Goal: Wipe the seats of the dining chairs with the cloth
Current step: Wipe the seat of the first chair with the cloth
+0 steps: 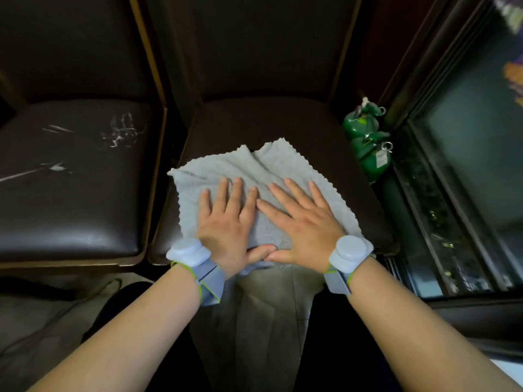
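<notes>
Left hand point(226, 222), right hand point(304, 222) – fingers point(294, 190) flat, pressing cloth point(254, 165) on seat point(283, 120).

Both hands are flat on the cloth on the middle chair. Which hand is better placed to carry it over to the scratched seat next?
The left hand. It presses the cloth on the side nearest the scratched seat; the right hand would probably have to cross over it.

left hand point(226, 224) flat, right hand point(302, 224) flat — thumbs touching
</notes>
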{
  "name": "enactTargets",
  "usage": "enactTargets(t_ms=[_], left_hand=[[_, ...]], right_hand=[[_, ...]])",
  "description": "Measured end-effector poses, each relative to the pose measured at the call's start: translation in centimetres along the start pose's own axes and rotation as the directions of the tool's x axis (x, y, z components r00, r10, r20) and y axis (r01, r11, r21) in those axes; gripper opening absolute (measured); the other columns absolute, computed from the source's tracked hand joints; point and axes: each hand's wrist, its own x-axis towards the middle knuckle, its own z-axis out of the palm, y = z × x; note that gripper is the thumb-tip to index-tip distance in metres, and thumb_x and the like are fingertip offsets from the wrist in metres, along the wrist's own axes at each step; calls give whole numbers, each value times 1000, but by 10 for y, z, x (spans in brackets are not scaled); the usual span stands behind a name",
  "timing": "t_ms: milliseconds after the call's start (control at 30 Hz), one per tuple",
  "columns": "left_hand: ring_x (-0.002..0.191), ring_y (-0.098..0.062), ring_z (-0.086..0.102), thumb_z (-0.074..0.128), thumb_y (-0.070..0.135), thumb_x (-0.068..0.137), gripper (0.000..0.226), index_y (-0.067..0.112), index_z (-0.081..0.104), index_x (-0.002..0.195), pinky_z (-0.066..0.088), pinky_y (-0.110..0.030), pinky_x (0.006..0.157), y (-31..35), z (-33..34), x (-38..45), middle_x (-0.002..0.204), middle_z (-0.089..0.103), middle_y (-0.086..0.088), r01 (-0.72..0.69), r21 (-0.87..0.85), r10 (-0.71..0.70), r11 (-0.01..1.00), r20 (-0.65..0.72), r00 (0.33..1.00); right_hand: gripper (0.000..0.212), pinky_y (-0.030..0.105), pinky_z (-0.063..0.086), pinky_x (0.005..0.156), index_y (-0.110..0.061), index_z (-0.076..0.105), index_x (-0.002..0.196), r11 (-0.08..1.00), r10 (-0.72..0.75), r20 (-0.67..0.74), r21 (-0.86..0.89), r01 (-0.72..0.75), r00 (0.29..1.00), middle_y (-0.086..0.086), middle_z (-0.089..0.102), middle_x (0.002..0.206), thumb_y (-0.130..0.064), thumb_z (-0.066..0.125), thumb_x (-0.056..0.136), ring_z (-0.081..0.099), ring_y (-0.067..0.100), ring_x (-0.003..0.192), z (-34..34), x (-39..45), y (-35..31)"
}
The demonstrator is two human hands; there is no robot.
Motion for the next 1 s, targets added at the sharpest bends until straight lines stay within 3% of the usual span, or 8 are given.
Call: enactTargets(t_ms=[233,400,533,600,667,767,800,1000], left_hand=[[144,-38,-15,19,85,75,108,15,-14,150,-2,-60,114,58,-18,39,158,-14,-17,-195,-50,196,979,14,980],[145,-36,-12,31,82,74,108,19,-10,151,-4,-59,114,102,-28,66,159,-12,-16,-272,-79,273,959,0,962],[146,-34,-10,24,83,74,100,29,-9,151,-4,-58,115,95,-21,67,160,-10,-13,-308,-98,301,946,-73,951],[147,-34,-5,16,81,78,89,35,-8,150,-2,-59,115,91,-16,59,160,-7,-11,-294,-116,279,949,-129,952],[147,-35,-4,14,75,82,81,38,-8,150,-2,-60,114,91,-13,53,160,-6,-11,-271,-129,252,954,-142,957],[146,-35,-8,11,66,84,74,39,-12,149,-3,-61,113,91,-13,60,160,-10,-10,-246,-140,231,959,-119,966],[146,-34,-10,9,66,84,73,39,-14,148,-3,-61,113,90,-13,66,160,-12,-10,-239,-139,224,961,-113,968],[147,-29,-11,0,74,72,81,45,-12,147,-4,-58,114,71,-23,128,160,-12,-4,-138,-153,136,978,-27,990]], right_hand=[[99,48,2,119,-35,9,152,991,120,26,52,-121,992,-5,1,161,-85,38,72,-6,19,149,3,-46,60],[101,48,7,120,-42,8,149,894,301,32,338,-294,953,-14,-7,159,-82,49,66,-13,10,147,4,-77,87],[99,43,-13,117,-44,1,150,789,458,95,415,-453,884,-4,-26,158,-65,55,69,-21,12,145,-1,-88,63],[86,44,-11,119,-39,5,151,708,559,96,461,-534,824,2,-20,160,-58,38,74,-17,14,146,-2,-86,43],[80,44,-11,118,-39,2,151,680,620,94,431,-593,779,5,-15,160,-67,14,77,-19,15,146,2,-78,31],[92,43,-10,118,-43,-4,149,693,637,79,376,-615,767,4,-15,161,-82,-20,67,-20,18,146,5,-63,33],[95,43,-8,118,-43,-4,149,699,629,90,370,-613,772,3,-14,161,-82,-23,65,-19,19,146,2,-58,38],[57,40,-5,119,-45,-3,150,700,555,249,377,-607,794,-1,-16,161,-58,15,98,-18,18,147,-14,-2,82]])
